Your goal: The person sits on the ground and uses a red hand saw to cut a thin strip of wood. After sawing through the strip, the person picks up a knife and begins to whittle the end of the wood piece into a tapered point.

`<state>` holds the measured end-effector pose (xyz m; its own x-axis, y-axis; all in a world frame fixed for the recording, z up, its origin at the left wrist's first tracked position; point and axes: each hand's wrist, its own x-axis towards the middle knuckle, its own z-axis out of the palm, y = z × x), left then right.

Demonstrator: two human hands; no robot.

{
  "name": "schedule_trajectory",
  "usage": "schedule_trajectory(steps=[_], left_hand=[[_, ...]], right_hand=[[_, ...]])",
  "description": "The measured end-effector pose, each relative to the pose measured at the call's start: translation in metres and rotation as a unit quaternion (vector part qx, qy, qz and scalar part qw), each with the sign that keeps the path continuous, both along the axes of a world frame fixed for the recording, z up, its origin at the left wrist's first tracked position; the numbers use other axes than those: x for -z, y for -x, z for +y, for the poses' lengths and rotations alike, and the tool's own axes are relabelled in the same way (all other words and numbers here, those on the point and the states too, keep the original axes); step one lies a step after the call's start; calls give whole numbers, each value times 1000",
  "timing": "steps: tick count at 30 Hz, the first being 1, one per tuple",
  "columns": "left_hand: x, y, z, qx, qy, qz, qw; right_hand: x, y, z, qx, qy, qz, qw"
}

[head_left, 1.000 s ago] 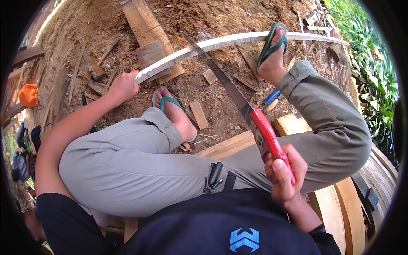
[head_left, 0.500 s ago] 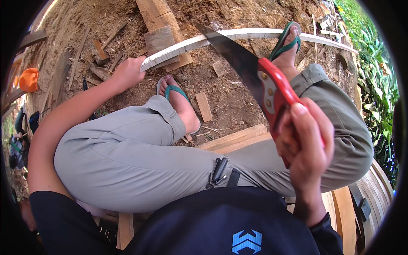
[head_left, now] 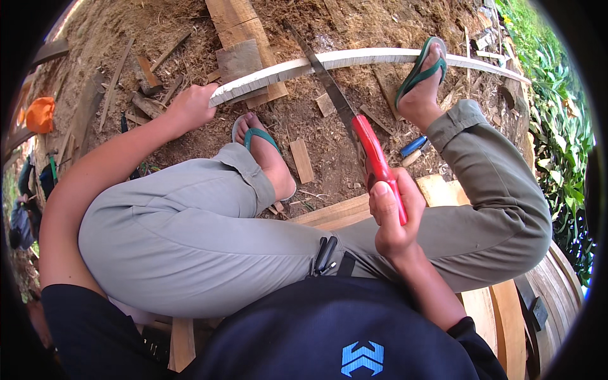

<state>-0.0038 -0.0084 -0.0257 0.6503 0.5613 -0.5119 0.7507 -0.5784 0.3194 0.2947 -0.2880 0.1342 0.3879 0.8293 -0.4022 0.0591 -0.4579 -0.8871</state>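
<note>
Dirt ground (head_left: 329, 158) strewn with wood offcuts (head_left: 302, 161) and sawdust.

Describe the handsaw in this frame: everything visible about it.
The handsaw has a bright red handle, plastic by its look, and a long, narrow, dark metal blade, dull and worn. The right hand closes around the handle's lower end. The blade runs up and leftward from there, crossing the pale curved wooden strip, its tip lying past the strip's far edge over the sawdust-strewn ground. Teeth are too small to make out.
</note>
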Motion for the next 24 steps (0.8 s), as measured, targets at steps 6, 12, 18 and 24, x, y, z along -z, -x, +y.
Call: schedule_trajectory(steps=[6,12,18,24], left_hand=[[-2,-3,0,-18,-2,5,1000],[-2,-1,1,-15,0,-19,1000],[-8,-4,-2,-34,5,-21,999],[-19,-18,-7,-44,6,-24,999]], right_hand=[[38,15,-28,105,-71,193,973],[20,7,-10,-80,-84,-105,988],[1,5,6,-84,-90,-127,984],[12,-6,0,-90,-123,-153,976]])
